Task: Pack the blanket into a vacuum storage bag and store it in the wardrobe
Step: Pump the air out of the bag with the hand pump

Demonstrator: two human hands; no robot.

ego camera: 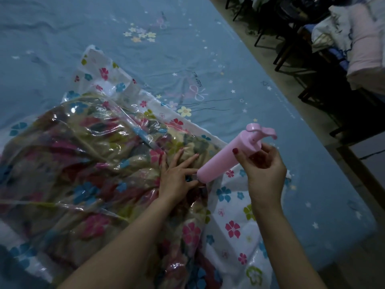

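Pink pump (227,158) gripped by right hand (265,172) — left hand (177,176) flat on bag (83,142)

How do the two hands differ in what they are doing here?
The left hand lies with straight fingers pressing the vacuum bag; the right hand curls around the pink pump. Left is low, right raised. Both meet at the pump.

Glossy crinkled plastic bag (87,130), smooth pink pump (227,157), probably plastic; matt cloth sheet (62,38).
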